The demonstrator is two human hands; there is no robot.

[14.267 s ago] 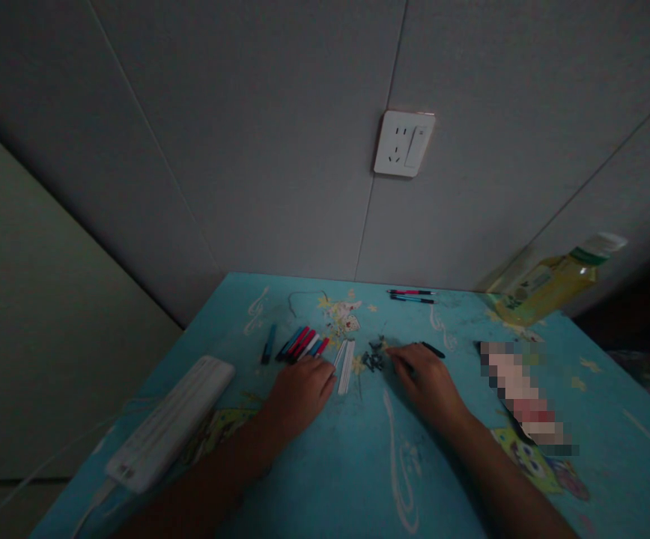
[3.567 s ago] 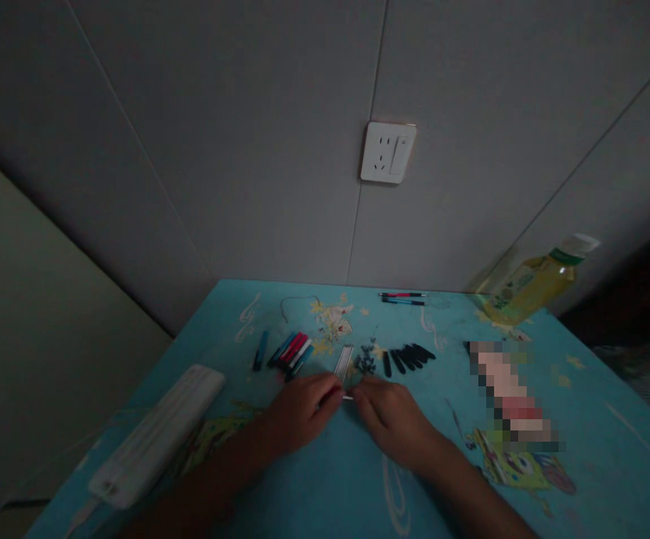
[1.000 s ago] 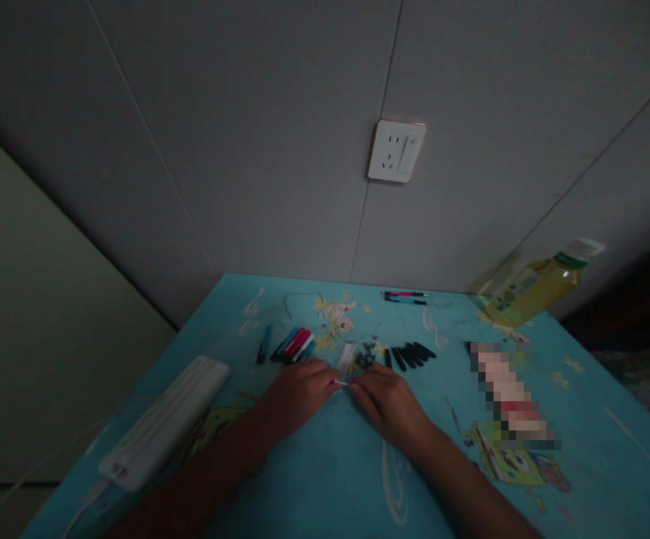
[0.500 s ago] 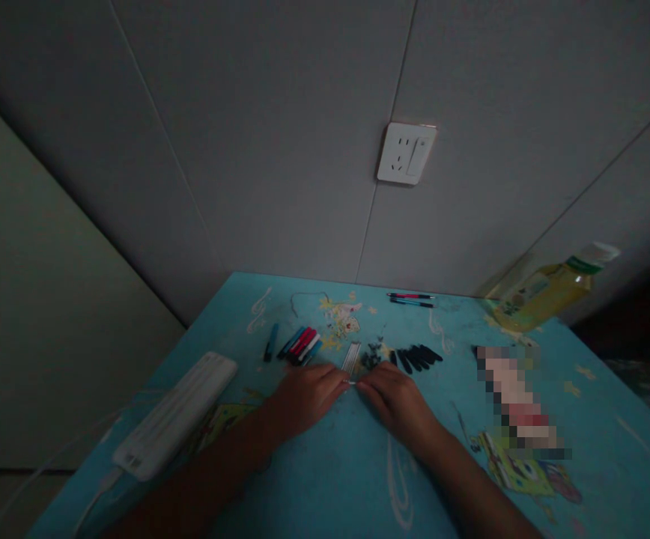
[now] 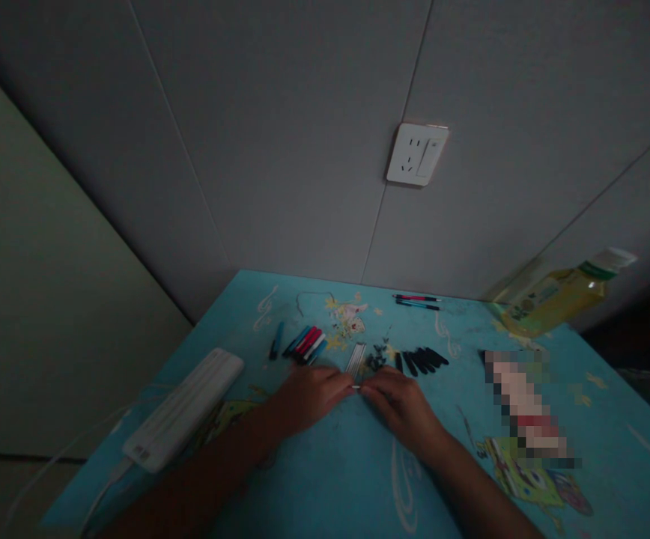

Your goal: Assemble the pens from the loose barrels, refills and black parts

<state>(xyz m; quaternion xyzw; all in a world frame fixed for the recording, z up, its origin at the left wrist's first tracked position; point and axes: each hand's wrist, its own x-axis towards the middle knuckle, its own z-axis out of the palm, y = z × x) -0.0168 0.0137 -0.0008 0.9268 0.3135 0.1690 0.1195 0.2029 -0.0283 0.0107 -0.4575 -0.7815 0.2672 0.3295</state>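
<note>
My left hand (image 5: 314, 391) and my right hand (image 5: 395, 397) meet over the front middle of the table, fingers pinched. Between their fingertips runs a thin pale pen refill (image 5: 356, 387), mostly hidden by the fingers. Just behind it lie several whitish refills (image 5: 355, 359) side by side. Beyond my left hand is a bunch of blue, red and white pen barrels (image 5: 307, 343), with a single blue barrel (image 5: 277, 340) to its left. Small dark pen parts (image 5: 378, 355) and a row of black pen grips (image 5: 421, 360) lie beyond my right hand.
Two pens (image 5: 417, 301) lie at the back edge by the wall. A white power strip (image 5: 184, 408) with its cable is on the left. On the right stand a bottle of yellow liquid (image 5: 558, 299) and a blurred-out oblong item (image 5: 527, 408). A wall socket (image 5: 418, 155) is above.
The whole view has shifted slightly, so things appear a little further right. Both hands stay pinched together on the refill, with hardly any movement over the table.
</note>
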